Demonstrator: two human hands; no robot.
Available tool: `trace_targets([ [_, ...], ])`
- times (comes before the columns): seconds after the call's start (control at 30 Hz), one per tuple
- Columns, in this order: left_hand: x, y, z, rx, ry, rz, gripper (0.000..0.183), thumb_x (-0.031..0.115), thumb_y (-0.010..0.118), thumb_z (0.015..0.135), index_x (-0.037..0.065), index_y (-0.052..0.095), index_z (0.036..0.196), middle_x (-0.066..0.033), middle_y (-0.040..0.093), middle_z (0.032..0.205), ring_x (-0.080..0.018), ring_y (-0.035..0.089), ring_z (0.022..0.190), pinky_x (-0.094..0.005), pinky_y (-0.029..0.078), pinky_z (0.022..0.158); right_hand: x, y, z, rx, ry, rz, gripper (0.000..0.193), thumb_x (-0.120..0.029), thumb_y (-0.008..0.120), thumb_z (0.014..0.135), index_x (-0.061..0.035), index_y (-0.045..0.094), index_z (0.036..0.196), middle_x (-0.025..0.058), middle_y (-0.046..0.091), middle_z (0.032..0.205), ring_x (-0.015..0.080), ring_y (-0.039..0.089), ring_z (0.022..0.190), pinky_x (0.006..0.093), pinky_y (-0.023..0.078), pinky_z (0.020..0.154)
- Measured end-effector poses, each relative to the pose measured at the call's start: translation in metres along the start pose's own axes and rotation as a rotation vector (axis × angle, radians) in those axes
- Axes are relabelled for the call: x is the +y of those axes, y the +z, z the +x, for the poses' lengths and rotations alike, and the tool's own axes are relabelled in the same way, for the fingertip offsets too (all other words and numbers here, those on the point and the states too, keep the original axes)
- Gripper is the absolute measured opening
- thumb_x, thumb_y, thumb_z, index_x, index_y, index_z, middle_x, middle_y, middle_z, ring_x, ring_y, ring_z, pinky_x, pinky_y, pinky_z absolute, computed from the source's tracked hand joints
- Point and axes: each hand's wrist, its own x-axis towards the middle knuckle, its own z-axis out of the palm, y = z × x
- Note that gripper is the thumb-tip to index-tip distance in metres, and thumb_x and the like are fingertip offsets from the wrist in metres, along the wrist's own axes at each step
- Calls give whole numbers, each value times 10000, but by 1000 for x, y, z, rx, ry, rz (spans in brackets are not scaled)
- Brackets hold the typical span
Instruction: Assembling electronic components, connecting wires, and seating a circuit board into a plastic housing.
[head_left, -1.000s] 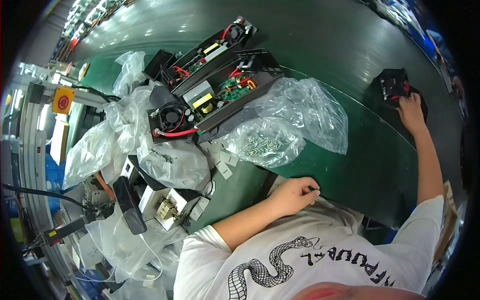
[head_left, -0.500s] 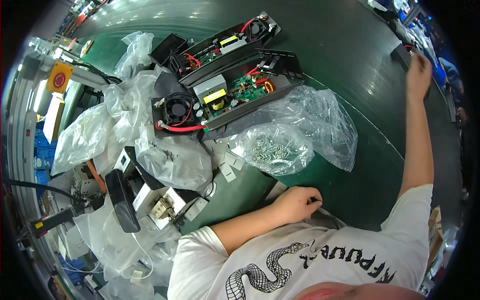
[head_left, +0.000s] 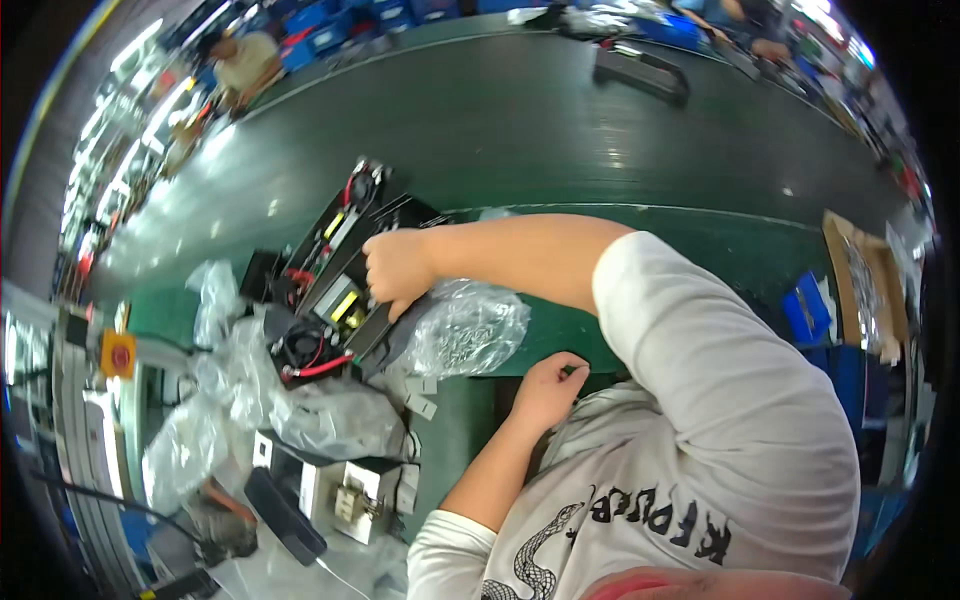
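Note:
My right hand [head_left: 402,266] reaches left across the bench, its fingers curled over the near open black electronics case [head_left: 372,338]. That case holds a yellow-wrapped transformer [head_left: 348,309], a fan [head_left: 302,343] and a thick red cable [head_left: 325,368]; my hand hides much of its board. Behind it lies a second open case [head_left: 335,228] of similar make. My left hand [head_left: 550,388] rests near the bench edge in front of me, closed with thumb against fingers; what it holds, if anything, is hidden. A clear bag of small metal screws [head_left: 455,335] lies between my hands.
More plastic bags [head_left: 340,418] cover the left side, beside a black phone-like device [head_left: 285,515] and a white metal box [head_left: 355,500]. A red emergency button on yellow [head_left: 118,355] stands left. Beyond runs a dark conveyor [head_left: 480,140] carrying another black case [head_left: 640,74]. A blue bin [head_left: 806,308] and cardboard box [head_left: 865,280] stand right.
My right hand has swung from the conveyor at far right to the near case on the left. My left hand stays closed near the bench edge. The view has turned.

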Motion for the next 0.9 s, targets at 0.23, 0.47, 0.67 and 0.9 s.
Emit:
trace_targets([
  [0.23, 5, -2, -5, -38, 9, -57, 220, 208, 625, 1015, 13, 722, 1051, 20, 576, 671, -66, 496, 570, -260, 422, 516, -3, -90, -24, 300, 76, -131, 440, -555, 713, 785, -167, 595, 612, -28, 586, 606, 214, 591, 601, 374, 397, 638],
  [0.47, -15, -21, -16, 533, 175, -986, 345, 308, 446, 1072, 27, 635, 1010, -14, 573, 692, -122, 476, 518, -266, 363, 471, -137, -181, -159, 290, 294, -172, 388, -466, 755, 760, -174, 541, 623, -28, 537, 627, 189, 551, 580, 385, 389, 573],
  [0.67, 28, -18, -38, -45, 369, -1270, 591, 529, 416, 1035, 116, 505, 1448, -115, 547, 1472, -301, 506, 1366, -461, 410, 1124, -257, -172, -269, 62, 592, -33, 369, -420, 780, 729, -176, 528, 612, -30, 510, 628, 183, 531, 597, 370, 390, 583],
  [0.9, 49, 14, -33, 28, 15, -1140, 900, 758, 354, 949, 73, 400, 1530, -128, 556, 1444, -324, 513, 1338, -468, 437, 1069, -296, -154, -309, -39, 731, 25, 300, -346, 728, 713, -165, 513, 606, -27, 494, 638, 177, 529, 634, 358, 384, 606],
])
